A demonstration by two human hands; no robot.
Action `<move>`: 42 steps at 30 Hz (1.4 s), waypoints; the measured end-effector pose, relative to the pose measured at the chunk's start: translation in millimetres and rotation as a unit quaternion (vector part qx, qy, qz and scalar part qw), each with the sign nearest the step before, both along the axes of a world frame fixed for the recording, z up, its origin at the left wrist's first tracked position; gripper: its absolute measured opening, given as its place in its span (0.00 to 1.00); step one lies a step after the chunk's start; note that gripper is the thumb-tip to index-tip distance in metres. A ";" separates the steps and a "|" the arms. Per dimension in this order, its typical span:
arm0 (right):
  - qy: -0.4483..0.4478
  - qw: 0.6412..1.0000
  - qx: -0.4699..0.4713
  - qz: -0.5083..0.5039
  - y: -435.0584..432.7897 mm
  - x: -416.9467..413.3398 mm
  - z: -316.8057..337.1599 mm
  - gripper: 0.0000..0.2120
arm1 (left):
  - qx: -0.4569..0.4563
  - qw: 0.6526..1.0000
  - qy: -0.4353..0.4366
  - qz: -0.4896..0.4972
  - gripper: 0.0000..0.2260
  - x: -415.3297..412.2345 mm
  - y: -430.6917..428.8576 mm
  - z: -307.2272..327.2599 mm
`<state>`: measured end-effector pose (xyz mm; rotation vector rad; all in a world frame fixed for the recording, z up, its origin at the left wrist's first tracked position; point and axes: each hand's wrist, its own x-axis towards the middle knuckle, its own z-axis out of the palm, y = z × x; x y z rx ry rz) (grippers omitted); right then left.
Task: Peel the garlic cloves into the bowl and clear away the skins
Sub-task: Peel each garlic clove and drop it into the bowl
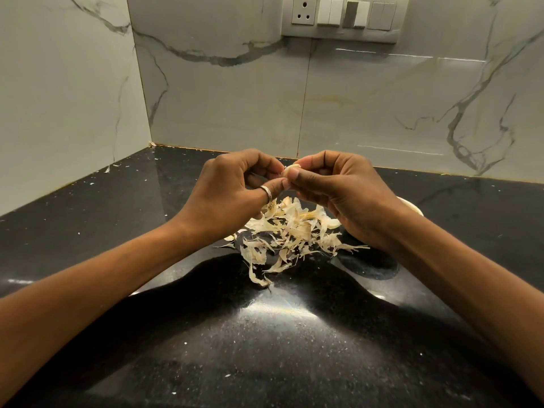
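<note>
I noted both pinching one clove (pixel 290 169) — left hand (pixel 232 187) by thumb and fingertips, right hand (pixel 338 184) likewise — over skins (pixel 291 231) on counter (pixel 117 216).

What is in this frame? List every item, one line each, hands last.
garlic clove: one, pale cream, pinched between the fingertips of both hands above the pile
garlic skins: a loose pile, too many to count, cream, on the countertop under the hands
bowl: one, pale, only its rim shows behind the right wrist
countertop: one, black and speckled, with small white flecks scattered on it
wall tiles: white with grey veins, behind and to the left
switch panel: one, white, high on the back wall
ring: one, silver, on the left thumb
left hand: pinches the clove
right hand: pinches the clove
</note>
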<state>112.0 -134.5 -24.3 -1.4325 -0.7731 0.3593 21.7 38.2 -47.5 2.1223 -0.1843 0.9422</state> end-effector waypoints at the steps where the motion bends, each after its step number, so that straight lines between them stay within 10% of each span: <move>1: -0.006 1.000 -0.002 0.006 0.0 -0.1 -0.5 0.12 | -0.009 1.000 0.001 -0.001 0.12 0.2 0.1 0.3; 30: -0.124 0.992 -0.016 -0.014 -4.1 -3.9 0.5 0.14 | -0.018 1.000 -0.004 -0.020 0.07 -2.6 2.5 2.7; 42: 0.026 0.998 0.056 0.011 -4.0 -4.9 4.5 0.15 | -0.042 0.999 0.007 -0.020 0.06 -1.7 0.8 3.1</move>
